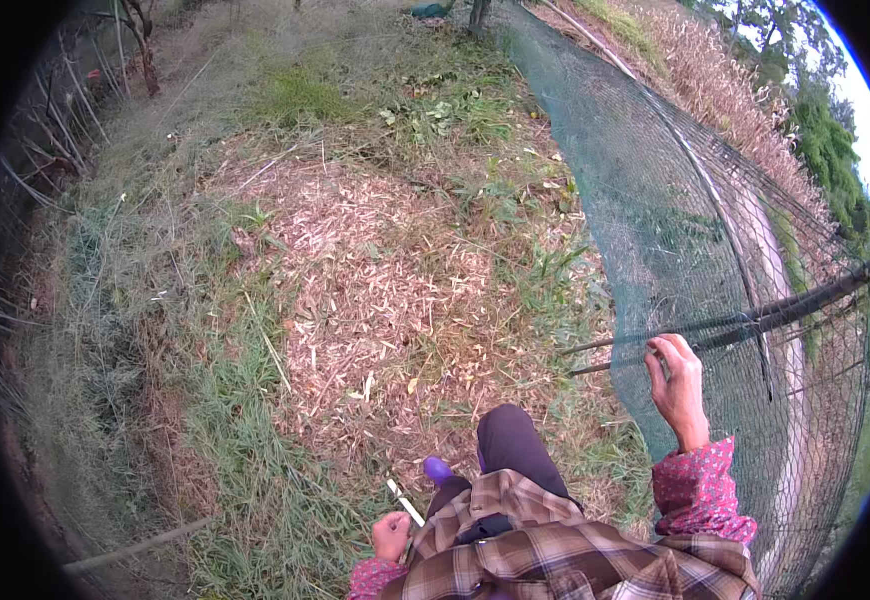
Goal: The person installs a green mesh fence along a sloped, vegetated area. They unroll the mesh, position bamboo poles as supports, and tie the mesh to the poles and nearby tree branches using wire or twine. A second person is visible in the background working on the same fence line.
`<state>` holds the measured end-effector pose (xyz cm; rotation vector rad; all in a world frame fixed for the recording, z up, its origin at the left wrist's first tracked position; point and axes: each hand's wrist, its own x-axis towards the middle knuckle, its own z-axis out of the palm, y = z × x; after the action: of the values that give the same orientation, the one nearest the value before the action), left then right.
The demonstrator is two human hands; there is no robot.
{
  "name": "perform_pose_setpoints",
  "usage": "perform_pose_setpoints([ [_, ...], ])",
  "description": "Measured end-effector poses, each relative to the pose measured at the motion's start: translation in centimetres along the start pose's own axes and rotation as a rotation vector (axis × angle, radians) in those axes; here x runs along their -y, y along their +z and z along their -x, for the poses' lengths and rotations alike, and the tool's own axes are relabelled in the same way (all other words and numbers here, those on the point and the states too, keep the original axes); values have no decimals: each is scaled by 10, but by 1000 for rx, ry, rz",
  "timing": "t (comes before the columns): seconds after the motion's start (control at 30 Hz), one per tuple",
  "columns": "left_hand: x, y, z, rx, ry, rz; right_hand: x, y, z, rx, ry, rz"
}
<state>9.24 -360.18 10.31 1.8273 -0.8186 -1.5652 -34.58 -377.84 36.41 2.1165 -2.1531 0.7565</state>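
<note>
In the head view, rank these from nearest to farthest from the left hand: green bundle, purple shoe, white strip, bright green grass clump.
From the left hand:
1. White strip: right beside it; contact unclear.
2. Purple shoe: ahead, slightly right.
3. Bright green grass clump: well ahead, to the left.
4. Green bundle: farthest ahead, at the top edge.

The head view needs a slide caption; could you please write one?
Right hand by a green net, left hand near a white strip, with wood chips and grass below.
</note>
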Motion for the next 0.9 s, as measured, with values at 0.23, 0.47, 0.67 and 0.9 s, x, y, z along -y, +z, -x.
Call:
perform_pose_setpoints([
  [0.23, -99, 11, -169, -51, 203, -229, -120, 205, -72, 540, 304, 145],
  [0.47, -234, 20, -402, -197, 124, -218, -173, 381, -258, 777, 359, 69],
  [0.67, -330, 11, -517, -294, 95, -413, -131, 357, -481, 654, 223, -292],
  [0.9, -354, -37, -677, -195, 41, -632, -44, 316, -732, 735, -50, -1270],
])
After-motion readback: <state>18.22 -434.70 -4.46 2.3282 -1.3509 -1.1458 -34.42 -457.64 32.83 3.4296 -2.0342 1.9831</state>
